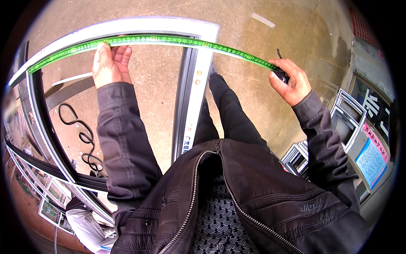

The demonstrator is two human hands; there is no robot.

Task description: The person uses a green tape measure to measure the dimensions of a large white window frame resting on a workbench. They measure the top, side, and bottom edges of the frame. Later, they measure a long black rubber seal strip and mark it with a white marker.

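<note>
A bright green tape measure blade (177,41) is pulled out along the far rail of a white-and-black window frame (192,101). It reaches from the frame's left corner past its right corner. My left hand (111,67) is closed on the blade part way along, thumb near its edge and fingers curled below. Beyond the frame's right side, my right hand (294,82) grips the dark tape measure case (280,75), which the fingers partly cover. Between frame and case, the blade spans the air in a slight downward slope.
A black cord (80,132) lies looped on the floor inside the frame's opening. More frames stand at the left, near a white bundle (86,222). At the right are small grey frames (347,114) and a board with a blue sheet (372,163).
</note>
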